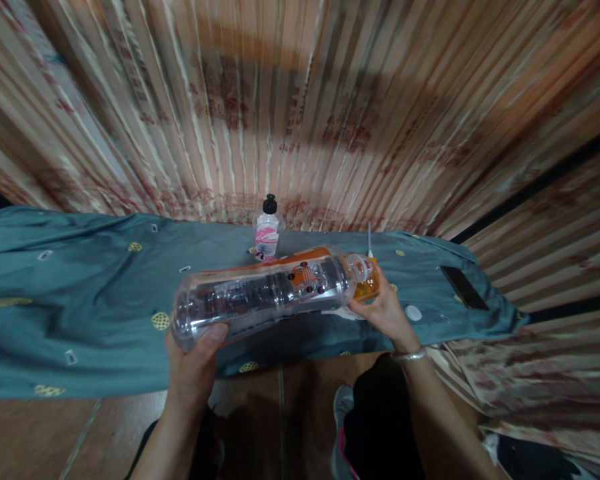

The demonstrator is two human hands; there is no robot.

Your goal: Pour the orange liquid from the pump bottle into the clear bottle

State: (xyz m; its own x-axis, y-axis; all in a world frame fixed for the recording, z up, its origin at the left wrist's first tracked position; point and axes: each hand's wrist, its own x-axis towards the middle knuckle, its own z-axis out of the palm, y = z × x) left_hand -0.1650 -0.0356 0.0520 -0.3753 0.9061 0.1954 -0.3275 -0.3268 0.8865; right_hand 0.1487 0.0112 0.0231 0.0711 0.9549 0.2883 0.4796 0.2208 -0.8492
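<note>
A large clear plastic bottle [260,293] with an orange picture on it is held nearly level above the cloth, its uncapped-looking neck pointing right. My left hand [195,357] grips its base end, thumb on the near side. At the neck end is my right hand [383,310], its fingers closed around a small container of orange liquid [367,283]. A thin pale stem rises from that container. Its contact with the large bottle's neck is hard to make out. Behind the large bottle stands a small clear bottle [267,237] with a black cap and pink label.
A green patterned cloth [105,267] covers the long narrow surface. On its right part lie a white round cap [413,313] and a dark phone [463,287]. Pleated curtains [290,120] hang behind and at the right. Below are the tiled floor and a shoe [343,427].
</note>
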